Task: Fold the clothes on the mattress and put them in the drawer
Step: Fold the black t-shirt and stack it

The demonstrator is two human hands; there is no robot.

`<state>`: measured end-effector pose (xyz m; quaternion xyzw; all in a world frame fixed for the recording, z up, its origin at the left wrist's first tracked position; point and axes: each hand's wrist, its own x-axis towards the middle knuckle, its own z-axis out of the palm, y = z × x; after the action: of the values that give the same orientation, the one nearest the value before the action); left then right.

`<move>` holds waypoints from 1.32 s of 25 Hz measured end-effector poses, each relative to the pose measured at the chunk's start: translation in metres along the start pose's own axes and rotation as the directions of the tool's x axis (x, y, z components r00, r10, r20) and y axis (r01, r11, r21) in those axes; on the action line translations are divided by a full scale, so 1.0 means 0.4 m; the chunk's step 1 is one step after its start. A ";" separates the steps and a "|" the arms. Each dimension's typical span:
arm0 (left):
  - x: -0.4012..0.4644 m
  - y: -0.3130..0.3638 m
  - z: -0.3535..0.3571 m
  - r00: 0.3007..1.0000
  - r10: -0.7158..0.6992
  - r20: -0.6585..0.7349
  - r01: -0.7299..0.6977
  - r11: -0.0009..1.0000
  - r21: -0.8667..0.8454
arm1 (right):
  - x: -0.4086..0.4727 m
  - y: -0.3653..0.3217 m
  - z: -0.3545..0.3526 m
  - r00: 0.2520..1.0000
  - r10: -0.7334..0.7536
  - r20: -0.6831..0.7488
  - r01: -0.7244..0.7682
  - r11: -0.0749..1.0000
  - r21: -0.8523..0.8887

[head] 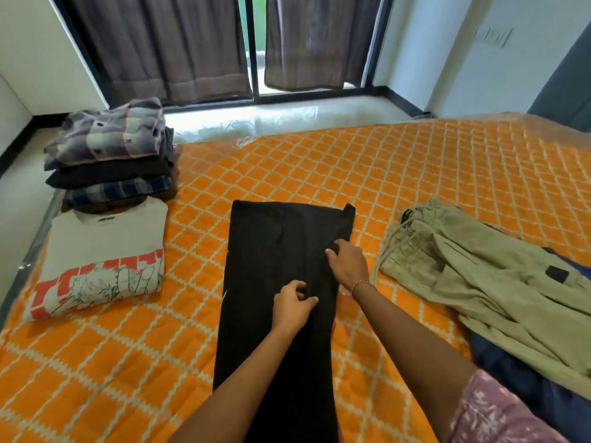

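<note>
- Head view shows an orange quilted mattress (287,161) with clothes on it, some folded and some not.
- At the left edge there is a finished pile: a white printed T-shirt (99,260) lies folded in front, and behind it a stack of folded shirts (112,155) with a checked one on top.
- In the middle lie the black trousers (281,251), laid long and narrow, so it seems they are already folded once along the length.
- Left hand (292,306) rests on the middle of the trousers with curled fingers that pinch a bit of the cloth.
- Right hand (348,263) is a little farther up, near the right edge of the trousers, and its fingertips also grip the fabric there.
- On the right side the khaki trousers (479,276) lie crumpled and unfolded, and a dark blue garment (524,378) is partly under them.
- My judgement: the task is around the middle. Several pieces are folded, the black trousers are in work, two pieces or more wait.
- No drawer is visible, so I think that nothing is put away yet.
</note>
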<state>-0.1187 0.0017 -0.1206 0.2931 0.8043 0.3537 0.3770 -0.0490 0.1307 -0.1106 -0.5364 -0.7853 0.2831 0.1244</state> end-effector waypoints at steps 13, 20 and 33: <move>0.098 0.101 0.004 0.989 0.147 -0.004 -0.129 0.882 0.453 | 0.310 -0.044 -0.004 0.953 0.270 -0.134 -0.124 0.757 0.641; 0.117 0.019 -0.104 0.969 -0.205 0.134 0.235 0.624 -0.745 | 0.253 -0.237 0.103 0.988 -0.031 -0.151 0.091 0.905 0.416; 0.400 -0.009 -0.329 0.931 -0.163 -0.326 0.146 0.986 -0.077 | 0.382 -0.105 0.097 0.898 0.294 0.328 -0.405 0.844 0.352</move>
<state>-0.3136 0.0718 -0.1258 0.1555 0.8675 0.3875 0.2704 -0.1609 0.2469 -0.1345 -0.5912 -0.6051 0.5279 0.0758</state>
